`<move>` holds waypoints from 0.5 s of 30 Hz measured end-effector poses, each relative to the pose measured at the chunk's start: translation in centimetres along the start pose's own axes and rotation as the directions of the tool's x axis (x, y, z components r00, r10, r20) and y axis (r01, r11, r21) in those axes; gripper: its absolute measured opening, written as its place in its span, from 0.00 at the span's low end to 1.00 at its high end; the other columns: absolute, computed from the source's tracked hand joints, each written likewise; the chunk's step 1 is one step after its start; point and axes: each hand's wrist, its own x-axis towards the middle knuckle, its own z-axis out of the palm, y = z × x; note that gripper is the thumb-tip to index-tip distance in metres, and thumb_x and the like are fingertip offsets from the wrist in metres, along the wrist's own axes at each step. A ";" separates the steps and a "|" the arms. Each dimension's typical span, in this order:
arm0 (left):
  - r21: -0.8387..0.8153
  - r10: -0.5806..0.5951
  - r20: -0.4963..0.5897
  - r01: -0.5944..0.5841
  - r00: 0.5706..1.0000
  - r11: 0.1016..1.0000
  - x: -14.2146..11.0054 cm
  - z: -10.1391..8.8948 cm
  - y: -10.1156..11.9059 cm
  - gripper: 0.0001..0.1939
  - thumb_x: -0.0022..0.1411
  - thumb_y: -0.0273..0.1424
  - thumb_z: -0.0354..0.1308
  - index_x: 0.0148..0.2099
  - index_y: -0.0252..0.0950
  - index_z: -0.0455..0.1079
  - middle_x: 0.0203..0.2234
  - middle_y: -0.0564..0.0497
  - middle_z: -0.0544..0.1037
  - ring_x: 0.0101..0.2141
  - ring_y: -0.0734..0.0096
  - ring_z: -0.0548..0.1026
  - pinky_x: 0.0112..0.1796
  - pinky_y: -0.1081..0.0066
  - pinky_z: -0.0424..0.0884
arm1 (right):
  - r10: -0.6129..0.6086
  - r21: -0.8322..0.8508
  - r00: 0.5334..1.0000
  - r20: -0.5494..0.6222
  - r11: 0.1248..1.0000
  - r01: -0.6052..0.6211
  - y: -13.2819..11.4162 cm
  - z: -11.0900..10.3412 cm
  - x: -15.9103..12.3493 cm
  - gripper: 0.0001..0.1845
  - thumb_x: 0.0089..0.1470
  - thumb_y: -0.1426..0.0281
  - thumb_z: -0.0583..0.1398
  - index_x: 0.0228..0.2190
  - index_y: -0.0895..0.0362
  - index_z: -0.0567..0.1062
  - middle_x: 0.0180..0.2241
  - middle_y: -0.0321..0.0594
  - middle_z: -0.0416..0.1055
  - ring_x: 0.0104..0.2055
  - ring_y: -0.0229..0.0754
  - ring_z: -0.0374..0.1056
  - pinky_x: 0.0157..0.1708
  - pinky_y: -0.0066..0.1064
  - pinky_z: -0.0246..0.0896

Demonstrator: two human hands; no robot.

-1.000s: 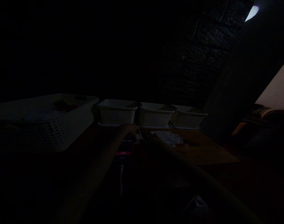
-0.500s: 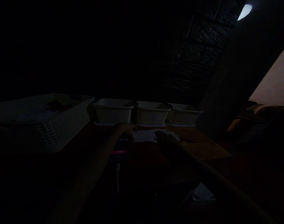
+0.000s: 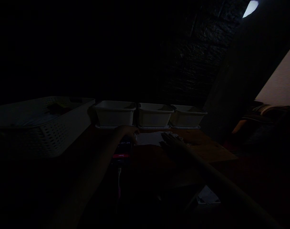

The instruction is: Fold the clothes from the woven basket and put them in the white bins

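Resting the right hand [image 3: 173,141], fingers outstretched and loose, on the right part of the white cloth [image 3: 148,139], flat on the bench [image 3: 209,151] — curling the left hand [image 3: 127,130] at the cloth's left end, near the phone [image 3: 122,151]; too dark to tell whether pinching.

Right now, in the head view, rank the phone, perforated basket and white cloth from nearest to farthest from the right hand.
From the right hand:
1. White cloth: under its fingers, reaching leftward.
2. Phone: left of the cloth, beside the left hand.
3. Perforated basket: farther left, beyond the phone.
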 end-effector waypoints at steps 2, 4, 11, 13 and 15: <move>0.000 -0.001 -0.007 0.001 1.000 1.000 -0.1 0.0 0.1 0.45 0.36 0.45 0.67 0.57 0.37 0.61 0.56 0.44 0.66 0.51 0.59 0.67 0.48 0.70 0.64 | 0.020 0.010 1.000 0.012 1.000 -0.020 -0.1 0.0 0.0 0.30 0.59 0.53 0.42 0.61 0.47 0.55 0.63 0.43 0.45 0.63 0.59 0.46 0.55 0.63 0.42; 0.010 -0.003 -0.012 0.004 1.000 1.000 -0.2 -0.1 0.4 0.45 0.36 0.45 0.67 0.57 0.37 0.61 0.56 0.44 0.66 0.51 0.59 0.68 0.48 0.69 0.64 | 0.026 0.017 1.000 0.016 1.000 -0.026 -0.2 0.1 -0.2 0.31 0.59 0.53 0.41 0.61 0.47 0.54 0.64 0.42 0.44 0.64 0.58 0.44 0.56 0.63 0.40; 0.025 -0.028 0.008 0.028 1.000 0.999 -0.8 -0.5 1.2 0.43 0.36 0.44 0.67 0.57 0.45 0.61 0.55 0.48 0.67 0.50 0.59 0.68 0.46 0.69 0.65 | 0.045 0.004 0.997 0.055 0.999 -0.046 -0.3 -0.3 1.4 0.31 0.61 0.55 0.40 0.62 0.50 0.51 0.65 0.39 0.39 0.66 0.55 0.35 0.57 0.63 0.33; 0.024 -0.016 0.003 0.016 1.000 1.000 -0.7 -0.4 1.0 0.43 0.37 0.44 0.66 0.57 0.44 0.61 0.55 0.48 0.67 0.50 0.59 0.68 0.46 0.69 0.64 | 0.018 -0.003 0.996 0.092 1.000 -0.017 -1.2 -0.6 2.7 0.29 0.63 0.62 0.38 0.63 0.56 0.50 0.65 0.40 0.36 0.67 0.49 0.34 0.60 0.57 0.35; 0.024 -0.008 -0.005 0.008 1.000 1.000 -0.5 -0.3 0.7 0.42 0.37 0.44 0.66 0.57 0.42 0.61 0.55 0.47 0.67 0.50 0.59 0.68 0.46 0.69 0.64 | -0.059 0.027 0.993 0.101 0.998 0.057 -2.5 -0.6 4.2 0.29 0.63 0.64 0.37 0.63 0.59 0.49 0.65 0.42 0.34 0.67 0.46 0.34 0.61 0.52 0.38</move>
